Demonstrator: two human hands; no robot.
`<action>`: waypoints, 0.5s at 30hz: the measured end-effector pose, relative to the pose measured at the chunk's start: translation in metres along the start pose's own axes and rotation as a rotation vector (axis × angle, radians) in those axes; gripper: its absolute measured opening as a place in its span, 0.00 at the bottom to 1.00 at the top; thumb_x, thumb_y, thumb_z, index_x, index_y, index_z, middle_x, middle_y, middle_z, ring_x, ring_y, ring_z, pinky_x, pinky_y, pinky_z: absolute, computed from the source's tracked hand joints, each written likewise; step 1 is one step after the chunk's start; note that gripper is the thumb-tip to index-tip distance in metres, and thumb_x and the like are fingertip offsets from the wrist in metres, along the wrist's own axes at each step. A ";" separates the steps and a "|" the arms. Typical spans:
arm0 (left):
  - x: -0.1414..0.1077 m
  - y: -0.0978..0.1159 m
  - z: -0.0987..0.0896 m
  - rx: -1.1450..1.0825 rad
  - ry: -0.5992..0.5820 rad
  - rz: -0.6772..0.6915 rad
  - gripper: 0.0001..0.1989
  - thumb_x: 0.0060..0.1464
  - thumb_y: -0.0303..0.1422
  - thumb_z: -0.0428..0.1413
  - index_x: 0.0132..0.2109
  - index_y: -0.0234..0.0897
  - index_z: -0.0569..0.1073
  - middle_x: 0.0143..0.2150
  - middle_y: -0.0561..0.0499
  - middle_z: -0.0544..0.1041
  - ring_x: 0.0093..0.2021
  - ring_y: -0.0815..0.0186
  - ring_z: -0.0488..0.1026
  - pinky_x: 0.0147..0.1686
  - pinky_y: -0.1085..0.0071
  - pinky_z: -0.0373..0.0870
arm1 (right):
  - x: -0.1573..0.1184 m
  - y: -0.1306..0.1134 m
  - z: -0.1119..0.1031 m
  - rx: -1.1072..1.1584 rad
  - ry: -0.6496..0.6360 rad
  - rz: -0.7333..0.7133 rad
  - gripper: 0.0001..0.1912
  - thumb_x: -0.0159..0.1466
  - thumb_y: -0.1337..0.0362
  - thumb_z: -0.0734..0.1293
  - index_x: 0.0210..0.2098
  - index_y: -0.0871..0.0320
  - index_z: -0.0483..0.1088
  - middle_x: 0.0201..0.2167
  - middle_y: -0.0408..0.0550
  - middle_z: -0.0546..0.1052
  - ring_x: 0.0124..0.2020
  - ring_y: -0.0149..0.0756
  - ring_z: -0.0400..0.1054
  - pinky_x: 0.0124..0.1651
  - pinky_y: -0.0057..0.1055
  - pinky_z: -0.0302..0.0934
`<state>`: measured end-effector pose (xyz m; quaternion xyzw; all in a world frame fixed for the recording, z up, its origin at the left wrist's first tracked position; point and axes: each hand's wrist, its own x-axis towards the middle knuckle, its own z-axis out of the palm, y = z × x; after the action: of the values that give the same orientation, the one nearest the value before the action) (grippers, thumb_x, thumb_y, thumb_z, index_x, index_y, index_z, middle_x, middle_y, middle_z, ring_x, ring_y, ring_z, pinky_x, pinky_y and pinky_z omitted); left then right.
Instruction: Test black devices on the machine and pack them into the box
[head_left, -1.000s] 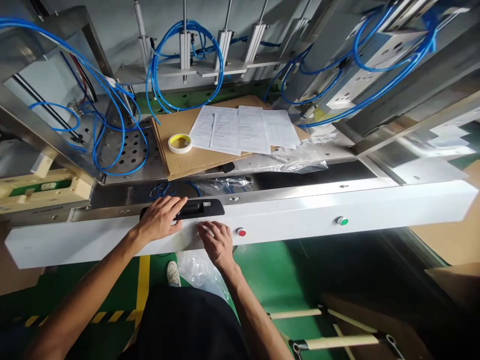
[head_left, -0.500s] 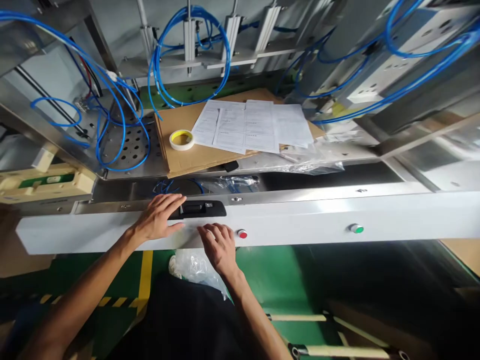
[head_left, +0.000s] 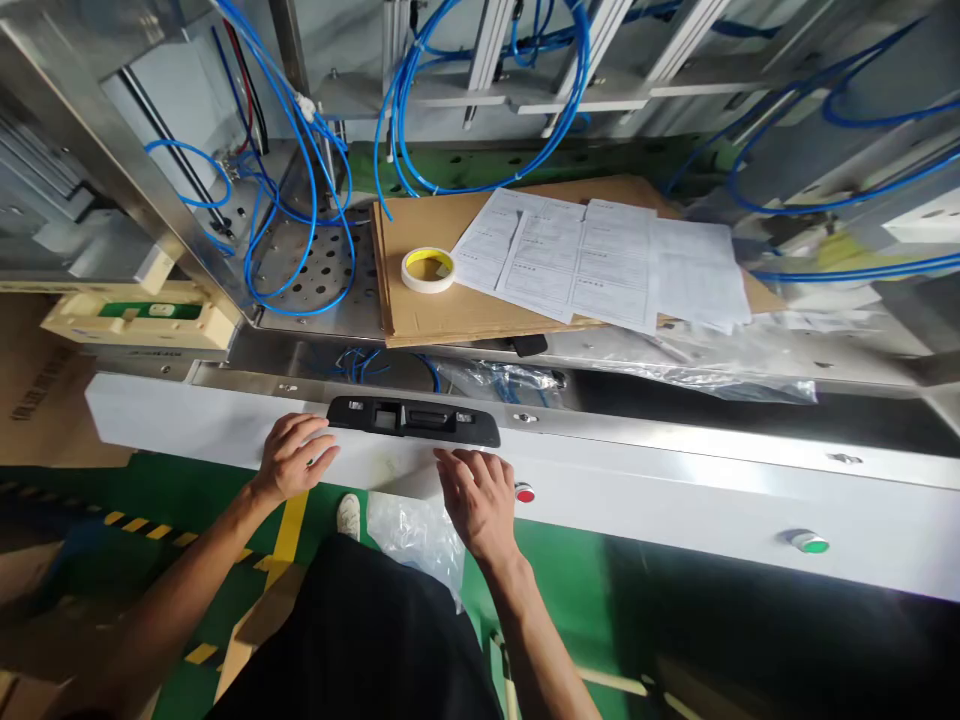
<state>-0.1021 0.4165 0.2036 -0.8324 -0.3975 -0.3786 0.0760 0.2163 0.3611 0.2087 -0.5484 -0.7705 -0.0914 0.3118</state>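
A long black plastic handle panel [head_left: 414,420] with recessed openings lies on the front ledge of the metal workstation. Beside its left end is my left hand [head_left: 295,457], fingers stretched forward, thumb apart and nothing in the grasp. My right hand [head_left: 480,500] rests over the white front face just below the panel's right half. Its fingers are bent and slightly spread, with no object visible in them; whether the fingertips touch the panel's edge I cannot tell. Right of that hand sits a red push button [head_left: 524,493].
Behind the ledge, cardboard sheets [head_left: 420,325] carry printed papers [head_left: 577,255] and a roll of tape [head_left: 427,270]. Blue air hoses [head_left: 397,110] hang above. A green button [head_left: 810,542] is at the right, a cream fixture block [head_left: 142,320] at the left, and plastic film [head_left: 416,535] below.
My left hand has drawn back off the panel's left end, so the whole panel now shows. My right hand stays close below it. The view has shifted left and tilted.
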 end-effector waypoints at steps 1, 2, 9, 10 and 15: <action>0.000 0.000 0.000 -0.033 0.007 -0.029 0.05 0.62 0.32 0.64 0.44 0.47 0.83 0.47 0.46 0.85 0.50 0.54 0.83 0.51 0.53 0.81 | 0.000 0.001 -0.001 -0.001 -0.006 -0.008 0.10 0.75 0.63 0.68 0.55 0.55 0.73 0.38 0.47 0.80 0.40 0.40 0.68 0.47 0.39 0.57; 0.000 0.000 0.000 -0.055 0.020 -0.056 0.04 0.63 0.32 0.63 0.43 0.46 0.83 0.47 0.45 0.85 0.50 0.54 0.82 0.51 0.53 0.81 | -0.001 0.002 -0.002 -0.004 -0.007 -0.018 0.12 0.75 0.61 0.69 0.56 0.55 0.73 0.38 0.48 0.81 0.40 0.41 0.68 0.47 0.40 0.57; 0.008 0.003 0.005 -0.137 0.099 -0.208 0.07 0.66 0.34 0.58 0.38 0.42 0.79 0.42 0.45 0.82 0.46 0.56 0.81 0.49 0.55 0.81 | 0.008 0.015 -0.017 -0.023 0.022 -0.005 0.09 0.74 0.67 0.69 0.53 0.52 0.75 0.38 0.46 0.81 0.43 0.40 0.68 0.48 0.39 0.57; 0.010 0.003 0.007 -0.140 0.108 -0.240 0.08 0.66 0.35 0.57 0.37 0.42 0.78 0.42 0.45 0.82 0.46 0.56 0.80 0.48 0.55 0.81 | 0.012 0.017 -0.019 -0.036 0.002 0.006 0.08 0.74 0.67 0.69 0.51 0.52 0.76 0.39 0.46 0.81 0.43 0.41 0.68 0.48 0.39 0.57; 0.018 0.009 0.020 -0.132 0.141 -0.377 0.11 0.67 0.37 0.54 0.34 0.42 0.73 0.38 0.46 0.77 0.45 0.57 0.79 0.48 0.55 0.80 | 0.035 0.023 -0.018 -0.043 -0.078 0.043 0.07 0.75 0.66 0.65 0.49 0.54 0.76 0.46 0.50 0.80 0.48 0.43 0.67 0.51 0.40 0.56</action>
<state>-0.0773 0.4297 0.2038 -0.7180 -0.5141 -0.4687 -0.0233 0.2369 0.3886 0.2383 -0.5744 -0.7680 -0.0798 0.2717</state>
